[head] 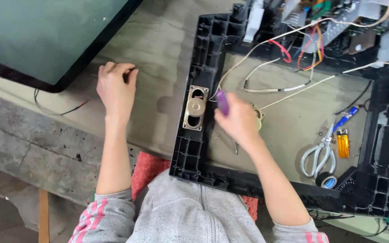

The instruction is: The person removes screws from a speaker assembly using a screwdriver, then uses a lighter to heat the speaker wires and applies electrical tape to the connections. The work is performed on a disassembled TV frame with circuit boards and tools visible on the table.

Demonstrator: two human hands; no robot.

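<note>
**A:** What have you got in each hand?

**B:** My right hand (237, 119) is closed around a purple-handled tool (222, 102), most likely a screwdriver; its tip is hidden, so I can't swear to that. It sits just right of the oval speaker (195, 108), which is seated in the left rail of the black plastic frame (190, 157). My left hand (115, 87) holds nothing. It rests on the grey worktable (158, 54), fingers curled loosely, well left of the frame and near the corner of the dark flat screen panel (46, 40).

**A:** How far along does it look?

**B:** I judge it midway. The screen is off and set aside at the far left, and the frame lies open with white wires (271, 87) trailing from the speaker side towards the circuit boards (334, 22) at the far right. The speaker is still in its seat with its leads attached, so that part isn't done. A second speaker slot shows on the right rail, but I can't tell what it holds.

**A:** Anything else inside the frame?

**B:** Scissors (319, 153), a yellow lighter (342, 145), a blue pen (345, 118) and a roll of black tape (326, 180), all near the right rail.
</note>
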